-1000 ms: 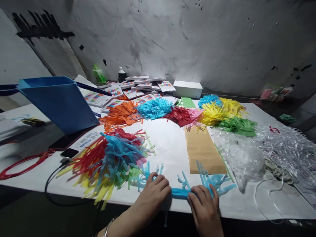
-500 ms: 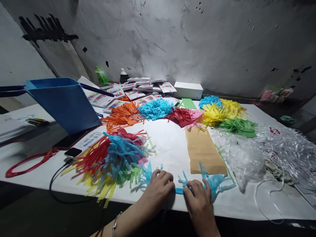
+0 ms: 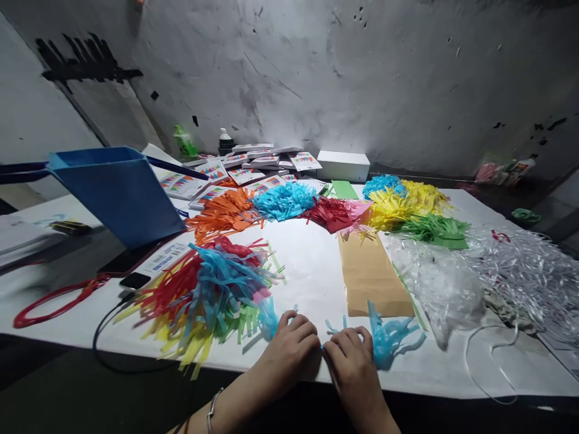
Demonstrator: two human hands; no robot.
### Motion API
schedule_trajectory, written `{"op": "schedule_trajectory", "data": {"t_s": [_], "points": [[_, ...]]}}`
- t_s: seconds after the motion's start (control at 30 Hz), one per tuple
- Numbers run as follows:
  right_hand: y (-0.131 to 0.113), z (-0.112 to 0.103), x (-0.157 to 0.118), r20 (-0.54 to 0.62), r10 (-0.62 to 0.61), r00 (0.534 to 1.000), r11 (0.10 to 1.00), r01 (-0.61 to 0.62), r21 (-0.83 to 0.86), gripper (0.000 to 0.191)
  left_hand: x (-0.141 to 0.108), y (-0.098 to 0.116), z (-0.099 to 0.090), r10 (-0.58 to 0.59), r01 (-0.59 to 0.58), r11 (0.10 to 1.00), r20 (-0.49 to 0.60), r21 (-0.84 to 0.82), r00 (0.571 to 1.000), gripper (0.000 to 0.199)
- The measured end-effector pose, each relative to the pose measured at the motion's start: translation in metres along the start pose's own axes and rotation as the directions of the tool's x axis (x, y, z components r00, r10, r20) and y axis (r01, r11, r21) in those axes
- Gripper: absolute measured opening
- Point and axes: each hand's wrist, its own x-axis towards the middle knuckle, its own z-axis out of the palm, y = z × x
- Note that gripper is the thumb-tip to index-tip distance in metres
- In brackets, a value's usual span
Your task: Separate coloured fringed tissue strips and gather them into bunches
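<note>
At the table's front edge, my left hand (image 3: 294, 343) and my right hand (image 3: 353, 358) sit close together with curled fingers on a blue tissue-paper tassel (image 3: 391, 340). Its fringed strips fan out past both hands, and its twisted middle is mostly hidden under my fingers. Left of my left hand lies a pile of finished-looking tassels (image 3: 226, 274) in red, blue, yellow and green. A sheet of brown paper (image 3: 373, 277) lies just beyond my right hand.
Orange (image 3: 226, 211), blue, red, yellow and green (image 3: 436, 231) fringe bundles arc across the back. A blue box (image 3: 115, 193) stands left, by a phone. Clear plastic (image 3: 434, 283) and silvery shreds (image 3: 529, 271) lie right. Printed packets (image 3: 244, 175) are stacked behind.
My right hand has moved left, closer to my left hand. The flat blue strip that showed between them is now almost covered. My left hand has barely moved.
</note>
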Motion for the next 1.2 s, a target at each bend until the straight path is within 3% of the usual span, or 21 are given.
{"op": "schedule_trajectory", "data": {"t_s": [0.37, 0.53, 0.63, 0.8, 0.93, 1.07, 1.2], "points": [[0.007, -0.031, -0.013, 0.068, 0.053, 0.996, 0.995, -0.058, 0.076, 0.027, -0.012, 0.006, -0.005, -0.095, 0.094, 0.992, -0.006, -0.089, 0.996, 0.020], [0.005, -0.031, -0.014, 0.073, 0.127, 0.989, 0.990, -0.131, 0.050, 0.020, -0.014, 0.014, -0.007, -0.162, 0.163, 0.984, 0.019, -0.071, 0.987, 0.018], [0.003, -0.027, -0.015, 0.071, 0.207, 0.976, 0.978, -0.207, 0.002, 0.016, -0.006, 0.019, -0.013, -0.275, 0.281, 0.959, 0.119, -0.038, 0.954, 0.016], [-0.002, -0.023, -0.013, 0.043, 0.272, 0.961, 0.961, -0.269, -0.070, 0.015, 0.007, 0.026, -0.022, -0.410, 0.409, 0.910, 0.295, 0.069, 0.863, 0.014], [-0.003, -0.024, -0.010, 0.069, 0.316, 0.946, 0.948, -0.313, -0.056, 0.017, 0.011, 0.025, -0.023, -0.407, 0.384, 0.913, 0.348, 0.137, 0.844, 0.015], [-0.004, -0.023, -0.009, 0.126, 0.340, 0.932, 0.938, -0.328, -0.108, 0.019, 0.014, 0.021, -0.020, -0.387, 0.330, 0.919, 0.345, 0.215, 0.855, 0.018], [-0.007, -0.019, -0.008, 0.086, 0.345, 0.935, 0.929, -0.326, -0.176, 0.020, 0.016, 0.019, -0.014, -0.380, 0.311, 0.917, 0.309, 0.250, 0.872, 0.015]]}}
